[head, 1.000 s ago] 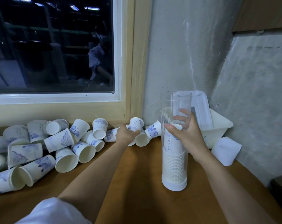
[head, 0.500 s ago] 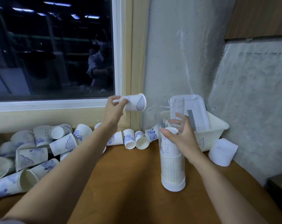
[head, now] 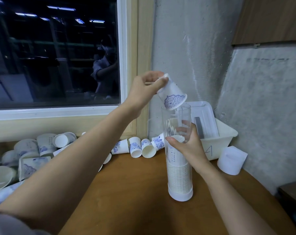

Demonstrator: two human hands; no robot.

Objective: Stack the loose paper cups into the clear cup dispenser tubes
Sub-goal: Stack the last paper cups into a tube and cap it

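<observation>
Clear tube (head: pixel 177 126) holds stacked cups (head: pixel 179 177), upper part unfilled.

Left hand (head: pixel 142 89) raised, fingers (head: pixel 150 75) pinching; right hand (head: pixel 189 148) lower, fingers curled; forearms outstretched.

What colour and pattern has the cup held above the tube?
White paper cup with a blue ornamental print; head view.

A dark white-framed glass window (head: pixel 55 53) lies left of the left grip (head: pixel 143 92); rough grey plaster wall (head: pixel 203 48) behind, brown wooden table (head: pixel 135 192) below.
</observation>
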